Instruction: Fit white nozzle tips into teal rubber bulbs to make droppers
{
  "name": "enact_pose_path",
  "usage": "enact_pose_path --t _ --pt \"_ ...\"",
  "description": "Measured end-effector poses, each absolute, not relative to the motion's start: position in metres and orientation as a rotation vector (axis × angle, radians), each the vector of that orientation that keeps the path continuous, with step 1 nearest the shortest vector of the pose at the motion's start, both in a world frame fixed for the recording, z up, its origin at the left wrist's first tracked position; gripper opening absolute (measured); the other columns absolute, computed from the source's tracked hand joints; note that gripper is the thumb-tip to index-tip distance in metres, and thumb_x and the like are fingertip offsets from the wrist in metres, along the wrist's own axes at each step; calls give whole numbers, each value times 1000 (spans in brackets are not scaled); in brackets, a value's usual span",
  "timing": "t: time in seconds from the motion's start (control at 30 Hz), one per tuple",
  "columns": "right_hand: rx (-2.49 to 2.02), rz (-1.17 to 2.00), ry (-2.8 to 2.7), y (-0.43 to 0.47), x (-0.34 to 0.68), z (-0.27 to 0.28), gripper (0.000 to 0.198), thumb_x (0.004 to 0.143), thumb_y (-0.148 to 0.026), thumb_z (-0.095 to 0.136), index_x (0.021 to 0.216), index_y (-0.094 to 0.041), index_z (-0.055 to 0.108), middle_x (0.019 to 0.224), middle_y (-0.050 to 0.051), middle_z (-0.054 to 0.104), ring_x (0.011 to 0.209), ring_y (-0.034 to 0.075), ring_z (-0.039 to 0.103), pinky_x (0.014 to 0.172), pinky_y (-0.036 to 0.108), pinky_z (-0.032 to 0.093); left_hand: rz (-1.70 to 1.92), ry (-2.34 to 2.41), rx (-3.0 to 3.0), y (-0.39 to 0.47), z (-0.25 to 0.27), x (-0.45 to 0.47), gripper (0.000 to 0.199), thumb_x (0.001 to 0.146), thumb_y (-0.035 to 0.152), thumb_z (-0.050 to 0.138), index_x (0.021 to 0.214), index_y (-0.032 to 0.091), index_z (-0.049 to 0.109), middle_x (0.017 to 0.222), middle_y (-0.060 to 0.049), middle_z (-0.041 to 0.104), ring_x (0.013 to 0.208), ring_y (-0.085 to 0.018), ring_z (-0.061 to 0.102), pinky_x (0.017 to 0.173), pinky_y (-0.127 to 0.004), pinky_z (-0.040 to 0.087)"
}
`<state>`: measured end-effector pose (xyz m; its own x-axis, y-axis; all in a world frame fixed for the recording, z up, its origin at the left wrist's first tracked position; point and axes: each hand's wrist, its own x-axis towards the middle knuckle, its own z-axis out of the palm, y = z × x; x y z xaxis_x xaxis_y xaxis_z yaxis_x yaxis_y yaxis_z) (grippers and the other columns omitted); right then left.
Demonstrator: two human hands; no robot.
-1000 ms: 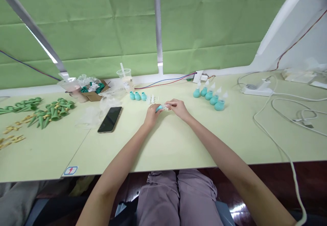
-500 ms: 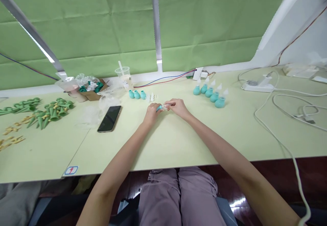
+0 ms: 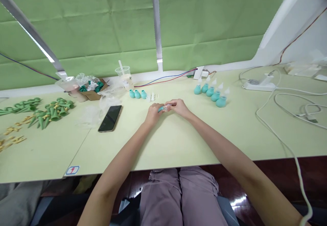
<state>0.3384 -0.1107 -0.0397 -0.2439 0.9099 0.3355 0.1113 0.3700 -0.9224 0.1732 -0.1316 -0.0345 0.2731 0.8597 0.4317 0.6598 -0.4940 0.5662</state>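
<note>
My left hand [image 3: 152,114] is closed round a teal rubber squeeze bulb [image 3: 160,109], most of it hidden by the fingers. The fingers of my right hand [image 3: 180,108] pinch a clear plastic nozzle [image 3: 167,108] at the bulb's mouth; whether it is seated there I cannot tell. Just beyond, small white nozzle pieces [image 3: 152,96] stand and lie on the table. Left of these are three open-topped teal bulbs [image 3: 137,94]. To the right, several teal bulbs fitted with clear pointed nozzles [image 3: 215,96] stand in a slanting row.
A black phone [image 3: 110,118] lies left of my hands, beside a crumpled plastic bag [image 3: 108,96]. Behind are a drink cup [image 3: 125,79] and a cardboard box [image 3: 94,94]. Green cone-shaped pieces [image 3: 53,111] lie far left. A power strip [image 3: 260,87] and white cables occupy the right side.
My two hands stay together at the bulb's mouth, with the right fingers now covering more of the nozzle. The view has shifted very slightly; the things on the table are unmoved.
</note>
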Motion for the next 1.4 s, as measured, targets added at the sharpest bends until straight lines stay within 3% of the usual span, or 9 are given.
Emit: enact_pose_path --t 0.1,0.23,0.33,0.47,0.57,0.77,0.97,1.2,1.4 --pt "-921 965 -1570 -113 339 -32 37 65 -33 70 99 -19 70 77 3 67 64 14 61 65 27 52 1208 1292 2046 -130 -35 179 38 76 33 63 112 21 57 87 -4 65 85 -18 57 82 -31 41" --pt "-864 897 -1535 -111 343 -25 72 67 -39 70 133 -30 44 102 2 64 92 18 61 80 32 50 1360 1022 1626 -127 -34 186 54 83 46 51 129 21 35 80 -2 62 76 -15 58 76 -29 43" --pt "-896 879 -1646 -109 341 -30 63 64 -43 72 123 -29 55 120 7 57 117 24 48 95 41 40 1437 973 1437 -125 -38 187 50 86 54 41 124 22 36 86 -3 60 80 -15 58 79 -29 44" --pt "-895 927 -1706 -113 328 -40 39 67 -51 68 96 -25 70 123 8 55 123 26 43 102 42 33 1466 1005 1346 -122 -49 189 42 87 54 39 117 24 37 95 -5 57 88 -15 56 83 -31 43" --pt "-830 1006 -1616 -117 320 -44 42 67 -53 67 97 -24 67 126 7 53 121 24 45 101 39 35 1464 1058 1350 -120 -53 193 38 89 50 36 115 23 36 100 -6 55 92 -15 56 85 -32 43" --pt "-778 1229 -1280 -111 324 -46 47 70 -58 59 102 -24 55 107 5 63 98 18 58 84 34 48 1705 1335 1420 -104 -44 163 32 90 43 35 112 20 39 111 -10 52 91 -15 57 81 -31 45" --pt "-946 1088 -1251 -91 356 -47 50 62 -58 66 91 -18 64 97 7 66 92 19 59 80 32 48 1962 1749 1241 -79 -41 85 22 88 33 36 96 17 49 98 -8 59 82 -14 57 79 -27 44" --pt "-1123 820 -1205 -72 379 -51 46 55 -58 69 72 -15 66 70 2 63 73 18 59 71 31 48 1736 1846 1262 -73 -51 74 20 82 24 38 78 16 56 85 -6 63 77 -15 57 78 -27 43" --pt "-1050 1004 -1230 -78 380 -51 48 55 -56 71 81 -16 67 80 5 67 80 18 61 74 31 50 1525 1811 1558 -78 -51 84 26 79 27 39 80 16 62 89 -7 67 82 -19 58 80 -30 41"
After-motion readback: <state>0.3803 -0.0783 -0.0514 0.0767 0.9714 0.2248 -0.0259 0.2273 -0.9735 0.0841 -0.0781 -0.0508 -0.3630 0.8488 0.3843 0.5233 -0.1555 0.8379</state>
